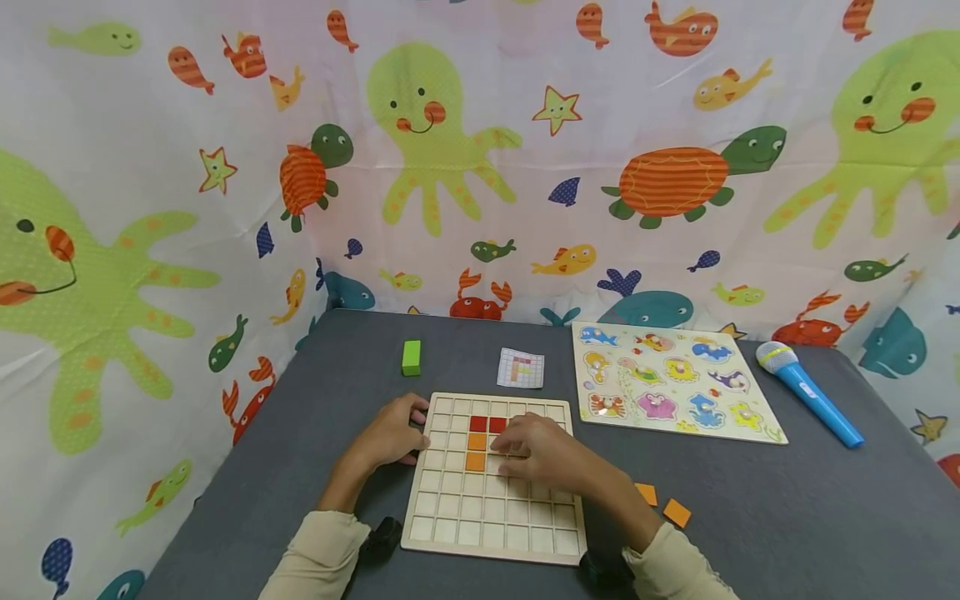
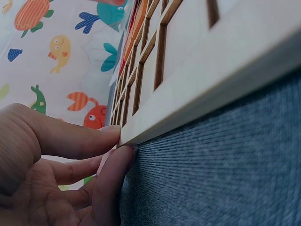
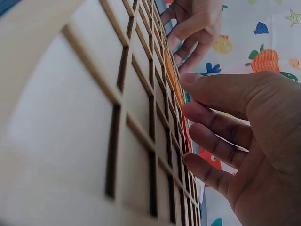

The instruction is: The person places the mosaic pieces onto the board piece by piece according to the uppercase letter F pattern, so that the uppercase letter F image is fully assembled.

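Note:
A wooden grid board (image 1: 492, 523) lies flat on the table, its square cells divided by raised strips. My left hand (image 1: 392, 431) grips the board's left rim; in the left wrist view the thumb lies on the frame (image 2: 211, 94) and a finger against its side. Two red tiles (image 1: 477, 424) sit side by side in an upper row, with two orange tiles (image 1: 476, 461) stacked below the left one. Over the board, just right of these tiles, my right hand (image 1: 543, 450) has its fingers loosely bent, fingertips close to the surface. Nothing shows between its thumb and fingers (image 3: 216, 141).
Two loose orange tiles (image 1: 677, 513) lie right of the board, one partly behind the right forearm. Beyond the board are a green block (image 1: 411, 357) and a small printed grid card (image 1: 521, 369). A sea-animal puzzle (image 1: 675, 379) and a blue toy microphone (image 1: 813, 396) lie at right.

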`<state>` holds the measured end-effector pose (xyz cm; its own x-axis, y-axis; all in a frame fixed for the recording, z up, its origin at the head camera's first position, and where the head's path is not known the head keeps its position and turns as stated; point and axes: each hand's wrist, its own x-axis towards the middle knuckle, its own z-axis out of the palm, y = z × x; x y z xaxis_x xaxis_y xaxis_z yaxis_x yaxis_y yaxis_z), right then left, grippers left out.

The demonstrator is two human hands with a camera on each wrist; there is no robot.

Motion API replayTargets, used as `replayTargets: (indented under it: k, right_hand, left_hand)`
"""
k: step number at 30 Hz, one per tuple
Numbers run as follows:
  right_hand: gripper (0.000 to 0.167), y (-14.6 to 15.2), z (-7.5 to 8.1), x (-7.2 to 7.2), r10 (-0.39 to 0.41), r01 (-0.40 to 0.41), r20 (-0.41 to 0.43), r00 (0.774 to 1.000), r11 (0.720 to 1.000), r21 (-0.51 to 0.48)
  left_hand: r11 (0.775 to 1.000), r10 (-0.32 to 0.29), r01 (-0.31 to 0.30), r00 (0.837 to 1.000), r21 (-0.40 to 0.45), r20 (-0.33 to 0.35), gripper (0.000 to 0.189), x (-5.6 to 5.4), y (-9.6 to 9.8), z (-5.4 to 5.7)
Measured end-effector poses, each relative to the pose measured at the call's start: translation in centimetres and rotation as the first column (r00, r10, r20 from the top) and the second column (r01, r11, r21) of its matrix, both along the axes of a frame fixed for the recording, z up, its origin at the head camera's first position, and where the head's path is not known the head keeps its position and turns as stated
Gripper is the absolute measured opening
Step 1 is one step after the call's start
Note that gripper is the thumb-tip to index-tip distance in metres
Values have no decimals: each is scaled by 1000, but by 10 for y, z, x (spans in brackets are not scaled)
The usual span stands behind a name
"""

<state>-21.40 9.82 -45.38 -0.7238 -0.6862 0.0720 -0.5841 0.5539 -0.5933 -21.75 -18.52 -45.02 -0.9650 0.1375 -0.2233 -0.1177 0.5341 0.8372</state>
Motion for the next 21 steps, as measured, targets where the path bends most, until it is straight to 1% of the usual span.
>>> replayTargets:
  k: [6, 16, 21]
  right_hand:
    - [24, 16, 1, 4, -39, 39, 8, 999, 999, 9]
    - [26, 52, 8, 17, -131, 131, 42, 991, 991, -11]
    - [26, 72, 9, 21, -161, 161, 24, 987, 987, -1]
  left_hand:
    - [1000, 6, -6, 1000, -9, -3, 58, 0, 1, 2]
    - [1000, 10, -10, 1000, -16, -9, 57, -1, 0, -1]
    - [1000, 11, -11, 1000, -18, -8, 57, -1, 0, -2]
